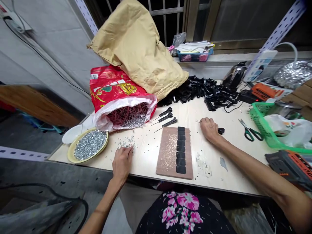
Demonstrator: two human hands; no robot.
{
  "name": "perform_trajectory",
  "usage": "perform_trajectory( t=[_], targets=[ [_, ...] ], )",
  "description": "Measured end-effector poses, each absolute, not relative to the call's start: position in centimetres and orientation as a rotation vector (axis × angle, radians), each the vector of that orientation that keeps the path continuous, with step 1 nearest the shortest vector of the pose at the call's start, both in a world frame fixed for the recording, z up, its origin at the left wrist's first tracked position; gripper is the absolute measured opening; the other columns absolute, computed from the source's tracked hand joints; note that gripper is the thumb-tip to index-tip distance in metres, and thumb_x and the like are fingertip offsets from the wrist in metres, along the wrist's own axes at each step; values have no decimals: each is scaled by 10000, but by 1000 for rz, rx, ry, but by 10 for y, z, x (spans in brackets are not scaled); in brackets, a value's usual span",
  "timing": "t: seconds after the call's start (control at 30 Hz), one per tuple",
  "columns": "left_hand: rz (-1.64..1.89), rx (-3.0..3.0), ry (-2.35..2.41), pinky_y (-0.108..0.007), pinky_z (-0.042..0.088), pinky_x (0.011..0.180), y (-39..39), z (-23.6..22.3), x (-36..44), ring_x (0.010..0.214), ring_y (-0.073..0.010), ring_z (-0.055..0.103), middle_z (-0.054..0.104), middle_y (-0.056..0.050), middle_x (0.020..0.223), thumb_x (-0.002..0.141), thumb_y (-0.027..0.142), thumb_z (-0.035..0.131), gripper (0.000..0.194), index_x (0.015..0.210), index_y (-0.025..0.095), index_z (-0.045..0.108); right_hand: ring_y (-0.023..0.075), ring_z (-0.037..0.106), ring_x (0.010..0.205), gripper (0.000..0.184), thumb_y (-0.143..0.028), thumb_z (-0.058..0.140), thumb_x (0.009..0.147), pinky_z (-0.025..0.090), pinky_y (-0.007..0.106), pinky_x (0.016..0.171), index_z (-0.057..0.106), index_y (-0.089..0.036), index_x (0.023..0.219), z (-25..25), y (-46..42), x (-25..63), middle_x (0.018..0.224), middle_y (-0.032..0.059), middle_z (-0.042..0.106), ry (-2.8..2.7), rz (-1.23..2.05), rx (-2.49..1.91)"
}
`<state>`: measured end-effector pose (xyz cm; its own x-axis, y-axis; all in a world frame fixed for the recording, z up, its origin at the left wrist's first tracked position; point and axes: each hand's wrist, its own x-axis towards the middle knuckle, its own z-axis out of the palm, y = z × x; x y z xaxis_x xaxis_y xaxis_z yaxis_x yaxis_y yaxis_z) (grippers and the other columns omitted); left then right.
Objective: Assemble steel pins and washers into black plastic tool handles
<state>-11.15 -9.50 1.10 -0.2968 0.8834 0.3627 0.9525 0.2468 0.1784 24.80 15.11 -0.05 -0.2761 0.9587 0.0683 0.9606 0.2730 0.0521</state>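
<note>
My left hand (122, 162) rests near the table's front edge, fingertips curled down onto loose small metal nuts (126, 142) scattered there. My right hand (209, 129) lies closed on the table, holding a thin metal pin with a small black plastic piece (221, 131) at its right side. Between the hands lies a brown board (170, 152) with a column of several black pieces (181, 149) set in it. Three assembled pins with black heads (166, 117) lie just beyond the board.
A yellow plate of metal nuts (88, 145) sits at the left. A red bag of pins (122, 104) and a tan sack (138, 48) lie behind. A heap of black parts (204, 91), green-handled scissors (250, 130), a green basket (265, 130) and a power tool (290, 165) stand at the right.
</note>
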Motion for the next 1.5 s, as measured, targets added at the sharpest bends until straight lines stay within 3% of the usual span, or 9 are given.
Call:
perform_trajectory(
  t=[0.13, 0.23, 0.43, 0.53, 0.7, 0.83, 1.07, 1.33, 1.5],
  targets=[
    [-363, -1796, -2270, -327, 416, 630, -83, 7, -111, 872, -262, 487, 598, -109, 889, 913, 328, 394, 327, 1051, 219, 669, 196, 511, 888, 236, -195, 366, 948, 293, 270, 583, 585, -172, 1035, 4, 134, 253, 968, 83, 612, -2399, -192, -1688],
    [-303, -1860, -2245, -308, 375, 549, -71, 9, -112, 878, -269, 471, 595, -112, 907, 912, 327, 397, 308, 989, 246, 684, 180, 535, 862, 225, -242, 406, 949, 318, 263, 582, 614, -180, 1007, 13, 121, 252, 919, 60, 631, -2312, -189, -1488],
    [-476, -2037, -2237, -353, 428, 699, -58, 16, -118, 891, -264, 505, 604, -102, 844, 871, 264, 453, 220, 801, 199, 651, 160, 568, 764, 246, -278, 435, 949, 464, 267, 596, 637, -156, 1017, 40, 91, 223, 900, 68, 621, -2253, 143, -1096],
    [-998, -1949, -2494, -353, 446, 734, -52, 23, -106, 804, -226, 553, 619, -73, 800, 798, 312, 560, 140, 767, 193, 628, 136, 558, 693, 240, -281, 456, 941, 501, 266, 553, 653, -153, 989, 54, 67, 196, 883, 68, 591, -2210, 433, -936],
    [-2433, -1456, -2803, -296, 492, 684, -33, 47, -49, 665, -142, 596, 647, -45, 776, 680, 382, 712, 303, 829, 131, 631, 128, 560, 748, 212, -223, 500, 920, 510, 253, 643, 654, -185, 1062, 68, 37, 158, 861, 44, 570, -2235, 653, -721],
    [-2887, -1338, -2610, -264, 498, 724, -21, 63, -8, 667, -115, 616, 667, -34, 737, 648, 315, 762, 296, 821, 116, 630, 123, 543, 751, 234, -204, 494, 918, 480, 237, 670, 644, -191, 1097, 68, 38, 155, 850, 39, 535, -2267, 564, -739],
    [-3007, -1350, -2525, -244, 508, 731, -10, 66, 13, 656, -105, 633, 674, -27, 711, 645, 277, 774, 273, 814, 118, 630, 120, 544, 773, 213, -227, 479, 926, 444, 210, 642, 654, -197, 1042, 70, 46, 173, 885, 43, 552, -2292, 405, -853],
    [-3101, -1165, -2653, -214, 518, 652, 2, 65, 15, 580, -84, 618, 672, -17, 711, 540, 261, 833, 409, 873, 113, 650, 118, 545, 798, 243, -276, 446, 947, 411, 195, 604, 667, -206, 1020, 71, 51, 182, 873, 42, 567, -2295, 368, -859],
    [-2999, -1254, -2587, -219, 525, 672, 4, 60, 19, 633, -101, 639, 668, -13, 698, 634, 269, 781, 343, 917, 119, 656, 116, 547, 789, 218, -255, 469, 934, 401, 198, 600, 679, -208, 972, 71, 53, 184, 889, 39, 581, -2298, 316, -858]
  ],
)
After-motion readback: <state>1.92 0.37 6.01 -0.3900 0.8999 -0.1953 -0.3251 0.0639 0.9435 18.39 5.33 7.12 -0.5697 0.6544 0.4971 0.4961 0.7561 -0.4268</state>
